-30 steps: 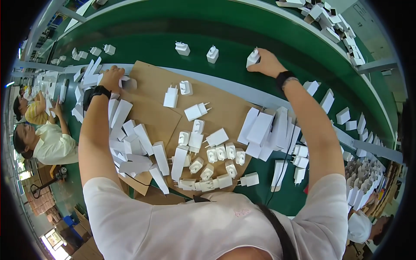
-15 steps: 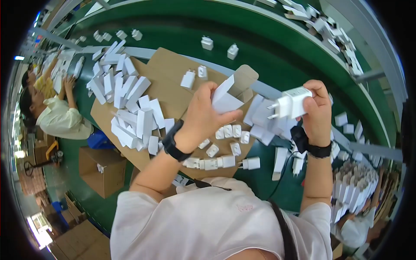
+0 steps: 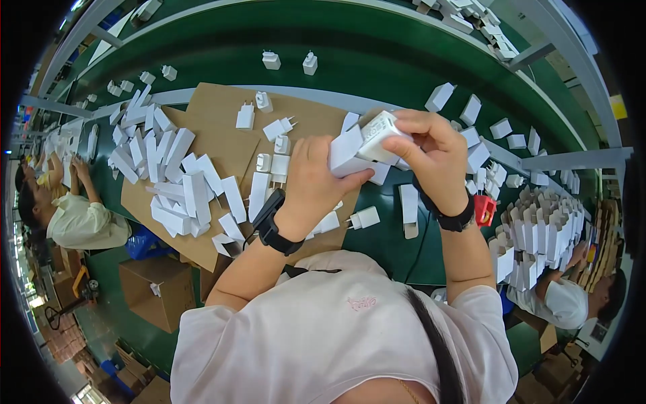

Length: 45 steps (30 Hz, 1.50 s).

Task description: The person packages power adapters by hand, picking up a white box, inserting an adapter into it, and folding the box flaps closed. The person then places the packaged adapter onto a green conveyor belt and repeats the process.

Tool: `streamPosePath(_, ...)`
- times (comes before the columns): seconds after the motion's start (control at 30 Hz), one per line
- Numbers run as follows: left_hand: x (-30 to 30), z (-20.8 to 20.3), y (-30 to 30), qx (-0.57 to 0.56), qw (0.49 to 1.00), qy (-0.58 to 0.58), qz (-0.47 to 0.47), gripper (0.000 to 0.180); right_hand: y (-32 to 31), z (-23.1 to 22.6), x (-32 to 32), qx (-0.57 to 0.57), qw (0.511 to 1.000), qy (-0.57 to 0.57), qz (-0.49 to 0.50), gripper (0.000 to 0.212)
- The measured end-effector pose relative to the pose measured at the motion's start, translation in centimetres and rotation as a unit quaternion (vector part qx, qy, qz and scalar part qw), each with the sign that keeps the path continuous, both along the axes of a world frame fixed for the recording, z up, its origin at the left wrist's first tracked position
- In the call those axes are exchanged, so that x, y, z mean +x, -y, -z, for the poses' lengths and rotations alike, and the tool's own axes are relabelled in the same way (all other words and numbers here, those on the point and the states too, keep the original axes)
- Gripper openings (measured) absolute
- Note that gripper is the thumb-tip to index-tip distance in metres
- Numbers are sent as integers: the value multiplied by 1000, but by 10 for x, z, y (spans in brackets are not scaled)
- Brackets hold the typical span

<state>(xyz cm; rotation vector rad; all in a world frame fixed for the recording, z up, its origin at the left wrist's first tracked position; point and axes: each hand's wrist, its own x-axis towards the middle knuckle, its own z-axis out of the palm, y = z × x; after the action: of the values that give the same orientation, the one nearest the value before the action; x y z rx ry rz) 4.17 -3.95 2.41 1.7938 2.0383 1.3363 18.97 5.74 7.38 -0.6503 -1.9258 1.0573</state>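
Observation:
My left hand (image 3: 309,178) is closed around a small white box (image 3: 344,155), tilted over the work surface. Between the thumb and fingers of my right hand (image 3: 434,151) is a white plug charger (image 3: 381,137), its body at the mouth of that box. The prongs are hidden, and how deep the charger sits I cannot tell. Several more chargers (image 3: 245,116) stand or lie on the brown cardboard sheet (image 3: 214,104) beyond and beside my left hand. Another charger (image 3: 364,218) lies on its side below the two hands. An open white box (image 3: 409,210) rests beneath my right wrist.
Heaped white boxes (image 3: 161,151) cover the left of the cardboard. A green conveyor (image 3: 377,57) carrying chargers runs across the far side. Stacked open boxes (image 3: 538,232) and a red object (image 3: 484,210) are at right. Co-workers (image 3: 87,219) are on both sides; a carton (image 3: 161,293) is lower left.
My right hand has come left with the charger, bringing it to the box's mouth. The box's open flaps no longer show. The whole view has shifted, with the table things now farther left.

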Motion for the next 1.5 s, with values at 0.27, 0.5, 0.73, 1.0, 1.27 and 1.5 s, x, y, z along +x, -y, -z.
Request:
streamPosePath(0.27, -6, -4, -10, -112, 971, 212, -24, 52, -15, 10, 1, 102, 991, 80, -35, 48)
streamPosePath(0.5, -27, 24, -18, -2, 999, 37, 18, 48, -48, 44, -23, -291, 953, 13, -81, 82)
streamPosePath(0.73, -215, 69, 50, -232, 923, -173, -255, 34, -258, 152, 49, -379, 899, 165, 141, 74)
streamPosePath(1.0, -273, 91, 77, -494, 865, -64, -63, 69, -282, 174, -74, 27, 944, 328, -19, 74)
streamPosePath(1.27, -261, 97, 58, -490, 801, -327, 104, 46, -269, 259, -166, 123, 895, 421, -81, 61)
streamPosePath(1.5, -275, 84, 42, -407, 782, -435, 183, 9, -266, 150, -114, -22, 957, 244, -153, 27)
